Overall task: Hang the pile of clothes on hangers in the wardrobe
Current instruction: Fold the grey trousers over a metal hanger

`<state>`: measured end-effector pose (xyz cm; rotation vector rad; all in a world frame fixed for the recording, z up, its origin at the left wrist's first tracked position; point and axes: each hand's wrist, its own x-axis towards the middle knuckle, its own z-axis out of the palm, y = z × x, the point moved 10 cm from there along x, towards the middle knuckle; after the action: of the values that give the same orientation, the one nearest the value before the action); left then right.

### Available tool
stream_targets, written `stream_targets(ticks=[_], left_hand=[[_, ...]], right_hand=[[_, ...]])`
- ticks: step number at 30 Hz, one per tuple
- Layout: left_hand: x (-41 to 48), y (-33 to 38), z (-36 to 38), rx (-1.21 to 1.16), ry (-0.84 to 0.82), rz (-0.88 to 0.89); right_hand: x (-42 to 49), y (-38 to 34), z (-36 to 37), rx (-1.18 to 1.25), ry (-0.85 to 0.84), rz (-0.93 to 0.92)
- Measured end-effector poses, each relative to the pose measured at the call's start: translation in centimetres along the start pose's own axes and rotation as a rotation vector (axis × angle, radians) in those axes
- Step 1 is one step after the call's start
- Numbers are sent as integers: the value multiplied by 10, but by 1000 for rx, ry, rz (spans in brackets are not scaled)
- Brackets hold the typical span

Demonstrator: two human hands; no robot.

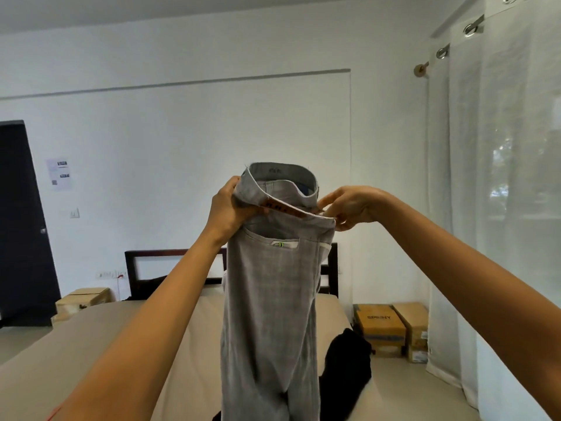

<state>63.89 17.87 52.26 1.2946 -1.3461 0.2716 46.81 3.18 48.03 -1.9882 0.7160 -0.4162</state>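
Observation:
Grey trousers (270, 305) hang upright in front of me, waistband on top and legs dropping toward the bed. My left hand (229, 209) grips the waistband's left side, thumb over the fabric by an orange label. My right hand (349, 208) pinches the waistband's right end. A black garment (346, 372) lies on the bed behind the trousers, to their right. No hanger or wardrobe is in view.
A bed with a beige sheet (91, 344) spreads below, its dark headboard (170, 262) against the white wall. Cardboard boxes (391, 329) stand on the floor at the right, another box (83, 300) at the left. White curtains (501, 192) hang right; a dark door (21, 223) is left.

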Motion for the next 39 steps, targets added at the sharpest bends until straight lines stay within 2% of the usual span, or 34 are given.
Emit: stream_targets(ticks=[2,5,7,10,13,15,17,19,21,23,25,27,30,34,36,37,39], left_hand=[[-7,-6,1,26,-22,-21],[-16,-15,4,29,-51,-48],[-23,-21,8,-8,-67,-47],[-30,-30,9,-72,-77,-62],[-34,-31,13,-138,-125,-62],[-39,-31,17,-201,-138,-63],[-46,-34,19,-242,-127,-86],[-54,-43,21,-281,-110,-125],[-62,-50,25,-314,-105,-166],[-69,-54,32,-329,-108,-206],[-74,-57,37,-328,-129,-213],[-78,-61,37,-334,-145,-220],[-79,-67,30,-355,-154,-229],[-77,-70,28,-438,-210,-264],[-74,-72,28,-443,-223,-259],[-74,-72,28,-432,-221,-249],[-74,-71,28,-439,-214,-230]], right_hand=[[1,-12,-4,-125,114,-170],[-13,-38,0,-392,307,-562],[-21,-44,7,-580,443,-743],[-34,-46,9,-655,684,-876],[-45,-46,8,-526,825,-857],[-30,-42,7,-398,692,-656],[-10,-30,27,-322,324,-419],[-6,-19,52,-352,7,-262],[-5,-6,69,-469,-169,-149],[-1,6,83,-583,-245,-68],[4,14,90,-621,-245,-36],[10,16,90,-530,-181,-68],[11,5,82,-337,-64,-237],[5,-11,68,-165,237,-484],[3,-19,62,-303,396,-617],[5,-21,64,-421,407,-656],[16,-17,74,-544,284,-625]])
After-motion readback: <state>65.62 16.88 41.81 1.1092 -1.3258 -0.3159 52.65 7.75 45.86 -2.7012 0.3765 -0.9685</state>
